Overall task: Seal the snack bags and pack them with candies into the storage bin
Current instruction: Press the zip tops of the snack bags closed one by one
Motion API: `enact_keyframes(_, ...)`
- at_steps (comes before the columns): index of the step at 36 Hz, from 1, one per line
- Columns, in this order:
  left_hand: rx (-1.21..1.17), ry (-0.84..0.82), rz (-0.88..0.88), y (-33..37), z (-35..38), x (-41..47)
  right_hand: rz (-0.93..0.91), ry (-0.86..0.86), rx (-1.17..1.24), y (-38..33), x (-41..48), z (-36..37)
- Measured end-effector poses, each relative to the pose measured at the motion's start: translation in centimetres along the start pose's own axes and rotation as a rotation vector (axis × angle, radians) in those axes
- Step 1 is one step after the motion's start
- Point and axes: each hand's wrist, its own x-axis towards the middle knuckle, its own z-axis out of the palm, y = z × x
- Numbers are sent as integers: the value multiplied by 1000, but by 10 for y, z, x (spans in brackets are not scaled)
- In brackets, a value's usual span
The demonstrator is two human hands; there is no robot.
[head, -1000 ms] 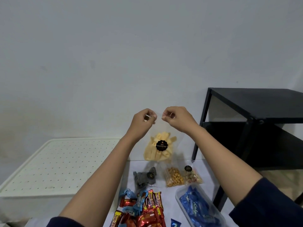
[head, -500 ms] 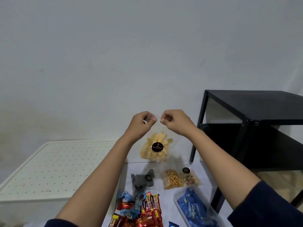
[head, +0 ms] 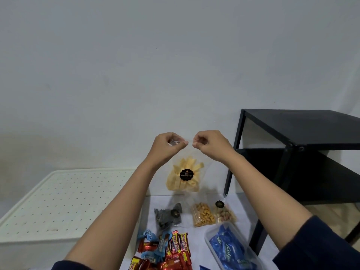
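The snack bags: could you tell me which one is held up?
The bag of yellow sticks, its top pinched by the left hand and right hand; the other bags lie below it.

My dark navy left sleeve (head: 72, 265) and right sleeve (head: 320, 248) end near my elbows, leaving forearms, left hand (head: 167, 148) and right hand (head: 211, 146) bare.

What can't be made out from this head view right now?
Head view only:
Mouth of held snack bag: clear film, covered by left hand and right hand; sealed or not, cannot tell.
Cut off by bottom edge: candy pile, blue-packet tub.
Inside of white bin: hidden by its perforated top.
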Motion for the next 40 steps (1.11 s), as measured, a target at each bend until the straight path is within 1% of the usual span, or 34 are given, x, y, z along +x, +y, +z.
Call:
enact_keyframes(3,10,19,9,1,0,0,-14,-27,64,2,2,-3)
enact_keyframes(7,-38,84,-2,-1,-3,1,-20,-62,100,3,3,-10)
enact_keyframes(13,-88,85,-29,-5,-3,3,-1,3,47,3,6,-6)
enact_keyframes(15,-91,91,-34,-4,-4,3,-4,50,109,4,6,-2)
enact_keyframes(20,-118,118,-46,-3,-12,5,51,194,383,2,6,7)
enact_keyframes(23,-139,145,-63,-5,-16,5,107,154,538,4,6,5)
enact_keyframes(25,-150,145,-80,-7,-17,4,96,115,509,4,6,5)
enact_keyframes(27,-168,152,-87,-9,-16,3,79,121,471,2,7,6)
enact_keyframes(31,-195,157,-93,-11,-17,2,75,108,486,2,8,7)
enact_keyframes(36,-219,144,-99,-12,-22,1,113,71,648,9,7,5)
enact_keyframes(40,-280,161,-101,-11,-26,2,149,104,752,13,4,4)
